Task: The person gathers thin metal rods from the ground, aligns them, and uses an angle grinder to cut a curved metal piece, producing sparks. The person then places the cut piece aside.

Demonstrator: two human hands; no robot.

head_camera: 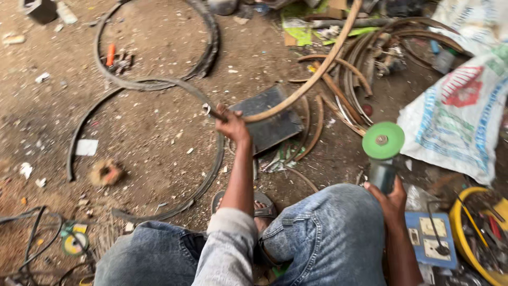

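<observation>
My left hand (231,125) is stretched out over the dirt floor and grips the cut end of a long curved rusty metal strip (312,77) that arcs up to the top of the view. My right hand (390,197) rests by my right knee and holds an angle grinder (382,159) with a green disc, pointing up and away from the strip. A dark flat metal plate (271,119) lies on the ground just beyond my left hand. I am squatting in blue jeans, and one sandalled foot (260,207) shows between my knees.
Dark curved rim strips (153,85) lie on the dirt at left. A pile of rusty curved strips (349,69) sits behind. A printed white sack (455,116) lies right, above a blue socket board (431,238) and a yellow tub (465,212) of tools. Cables (32,238) trail bottom left.
</observation>
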